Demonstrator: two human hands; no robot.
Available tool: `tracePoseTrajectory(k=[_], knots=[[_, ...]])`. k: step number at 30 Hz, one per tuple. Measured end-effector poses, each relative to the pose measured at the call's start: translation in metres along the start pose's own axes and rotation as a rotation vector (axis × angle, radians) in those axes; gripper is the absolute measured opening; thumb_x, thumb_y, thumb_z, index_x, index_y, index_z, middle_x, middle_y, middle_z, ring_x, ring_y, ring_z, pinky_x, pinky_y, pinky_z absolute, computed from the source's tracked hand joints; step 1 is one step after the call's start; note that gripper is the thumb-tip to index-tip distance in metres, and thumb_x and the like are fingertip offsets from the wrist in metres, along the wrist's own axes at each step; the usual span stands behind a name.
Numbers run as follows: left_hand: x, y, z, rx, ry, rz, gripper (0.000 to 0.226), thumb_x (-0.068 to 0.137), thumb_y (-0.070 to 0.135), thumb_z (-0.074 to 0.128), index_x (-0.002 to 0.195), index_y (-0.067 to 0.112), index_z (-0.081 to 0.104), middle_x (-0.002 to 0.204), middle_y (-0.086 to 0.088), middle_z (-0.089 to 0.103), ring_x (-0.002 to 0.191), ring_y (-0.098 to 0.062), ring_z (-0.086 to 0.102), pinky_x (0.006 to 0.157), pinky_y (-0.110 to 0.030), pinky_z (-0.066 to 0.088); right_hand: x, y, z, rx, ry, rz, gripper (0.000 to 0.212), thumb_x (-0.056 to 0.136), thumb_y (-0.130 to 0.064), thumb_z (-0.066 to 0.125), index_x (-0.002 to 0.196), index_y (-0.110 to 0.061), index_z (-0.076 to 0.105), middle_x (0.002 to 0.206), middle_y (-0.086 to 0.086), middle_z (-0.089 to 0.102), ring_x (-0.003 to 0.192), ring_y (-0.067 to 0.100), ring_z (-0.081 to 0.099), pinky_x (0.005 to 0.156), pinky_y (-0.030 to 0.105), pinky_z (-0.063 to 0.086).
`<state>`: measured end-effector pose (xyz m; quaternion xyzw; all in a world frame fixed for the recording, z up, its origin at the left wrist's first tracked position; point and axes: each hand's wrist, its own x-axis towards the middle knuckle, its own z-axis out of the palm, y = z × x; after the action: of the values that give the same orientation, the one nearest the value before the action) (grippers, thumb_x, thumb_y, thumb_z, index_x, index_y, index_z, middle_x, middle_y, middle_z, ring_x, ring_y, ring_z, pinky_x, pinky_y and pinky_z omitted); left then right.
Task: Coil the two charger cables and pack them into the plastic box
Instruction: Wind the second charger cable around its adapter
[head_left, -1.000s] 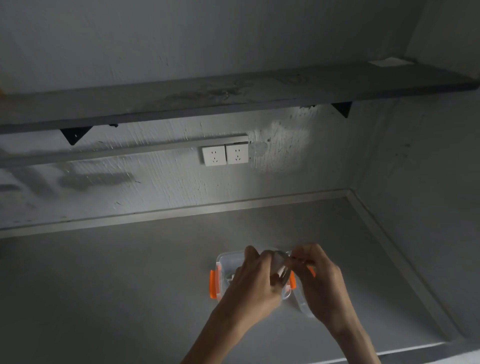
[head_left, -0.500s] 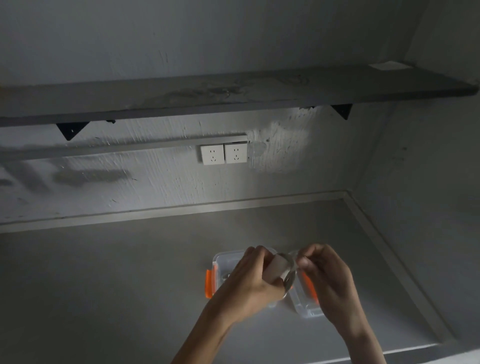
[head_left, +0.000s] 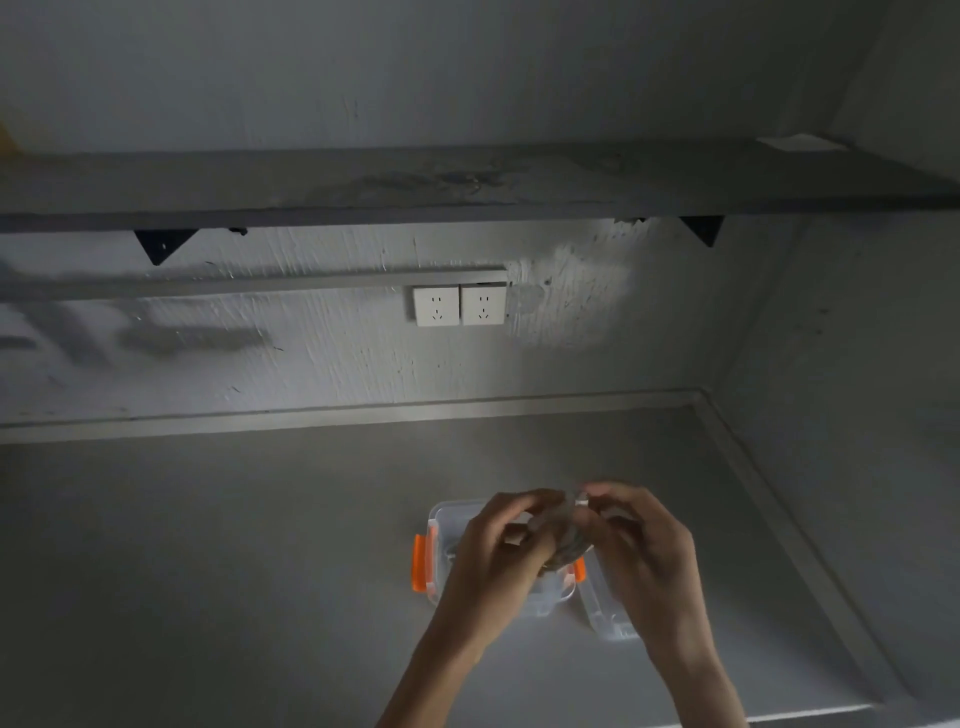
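A clear plastic box (head_left: 441, 525) with orange latches (head_left: 418, 564) sits on the grey table, mostly hidden under my hands. Its clear lid (head_left: 608, 608) lies just to the right of it. Above the box, my left hand (head_left: 493, 566) grips a coiled pale charger cable (head_left: 563, 545). My right hand (head_left: 644, 551) pinches the cable's white end (head_left: 582, 502) at the top of the coil. What lies inside the box is dim and hard to make out.
The grey table (head_left: 234, 571) meets a rough wall at the back and a side wall on the right. Two white wall sockets (head_left: 460, 305) sit above the table. A dark shelf (head_left: 467, 182) on black brackets runs overhead.
My hands have turned the coil; my right hand now pinches the white cable end at the top. The coil stays over the box.
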<state>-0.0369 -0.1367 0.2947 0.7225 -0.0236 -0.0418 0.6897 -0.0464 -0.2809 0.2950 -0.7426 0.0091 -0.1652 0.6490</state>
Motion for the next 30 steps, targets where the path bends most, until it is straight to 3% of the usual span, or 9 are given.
tracePoseTrajectory(k=[3,6,11,15,17,19,24,27,30], knots=[[-0.004,0.000,-0.008,-0.052,-0.016,-0.037,0.016,0.092,0.019,0.064,0.104,0.023,0.074,0.092,0.009,0.071,0.065,-0.007,0.063,0.057,-0.020,0.047,0.003,-0.003,-0.006,-0.096,-0.096,-0.042,0.023,0.079,-0.008,0.075,0.085,-0.028,0.067,0.087,-0.003,0.073,0.081,0.009,0.068,0.071,0.019,0.051],[-0.010,0.001,-0.017,-0.078,-0.109,-0.002,0.026,0.091,0.030,0.061,0.112,0.019,0.072,0.087,0.005,0.071,0.058,-0.016,0.053,0.051,-0.024,0.044,0.000,-0.002,-0.001,0.130,-0.154,-0.013,0.016,0.084,-0.003,0.067,0.089,-0.016,0.059,0.085,0.001,0.071,0.071,0.008,0.065,0.062,0.019,0.050],[-0.020,-0.004,-0.023,-0.211,-0.160,-0.038,0.042,0.090,0.035,0.055,0.118,0.006,0.067,0.072,0.007,0.064,0.057,-0.009,0.054,0.045,-0.025,0.040,-0.013,0.006,0.026,0.369,0.028,0.050,0.006,0.089,-0.006,0.058,0.093,-0.007,0.053,0.079,0.003,0.065,0.077,0.022,0.063,0.072,0.031,0.051],[-0.030,-0.005,-0.016,-0.313,-0.222,0.019,0.042,0.087,0.026,0.064,0.128,0.020,0.056,0.102,-0.001,0.069,0.071,-0.015,0.063,0.060,-0.027,0.052,-0.017,-0.001,0.048,0.504,0.194,0.210,0.007,0.092,-0.016,0.061,0.092,-0.014,0.055,0.082,0.010,0.058,0.077,0.031,0.057,0.069,0.039,0.046],[-0.032,-0.008,-0.014,-0.266,-0.180,0.095,0.050,0.081,0.016,0.068,0.126,0.034,0.055,0.110,0.009,0.069,0.075,-0.012,0.064,0.060,-0.029,0.053,-0.015,-0.006,0.050,0.536,0.200,0.268,0.013,0.087,-0.023,0.066,0.090,-0.015,0.056,0.085,0.012,0.056,0.082,0.035,0.055,0.069,0.043,0.044],[-0.033,-0.007,-0.018,-0.290,-0.160,0.146,0.053,0.081,0.014,0.068,0.126,0.039,0.055,0.117,0.011,0.068,0.074,-0.014,0.064,0.059,-0.032,0.051,-0.015,-0.011,0.051,0.564,0.150,0.334,0.017,0.089,-0.023,0.065,0.094,-0.011,0.054,0.089,0.017,0.054,0.078,0.037,0.054,0.057,0.037,0.046],[-0.032,-0.003,-0.032,-0.306,-0.210,0.173,0.061,0.088,0.017,0.065,0.143,0.011,0.040,0.123,-0.015,0.060,0.081,-0.027,0.065,0.069,-0.042,0.054,-0.017,-0.026,0.050,0.625,0.070,0.408,0.009,0.098,-0.019,0.052,0.098,-0.009,0.051,0.091,0.020,0.052,0.056,0.028,0.051,0.043,0.026,0.038],[-0.032,-0.002,-0.035,-0.295,-0.161,0.174,0.057,0.089,0.030,0.066,0.139,0.008,0.047,0.112,-0.016,0.065,0.077,-0.030,0.068,0.068,-0.040,0.056,-0.017,-0.032,0.053,0.642,0.045,0.411,0.010,0.098,-0.019,0.050,0.099,-0.008,0.051,0.091,0.022,0.053,0.049,0.026,0.053,0.042,0.024,0.035],[-0.031,-0.001,-0.036,-0.352,-0.117,0.186,0.045,0.090,0.028,0.063,0.131,0.009,0.055,0.123,-0.010,0.066,0.077,-0.034,0.068,0.067,-0.041,0.056,-0.019,-0.037,0.058,0.609,0.086,0.360,0.014,0.098,-0.018,0.051,0.102,-0.005,0.049,0.091,0.023,0.059,0.056,0.027,0.057,0.042,0.024,0.036]])
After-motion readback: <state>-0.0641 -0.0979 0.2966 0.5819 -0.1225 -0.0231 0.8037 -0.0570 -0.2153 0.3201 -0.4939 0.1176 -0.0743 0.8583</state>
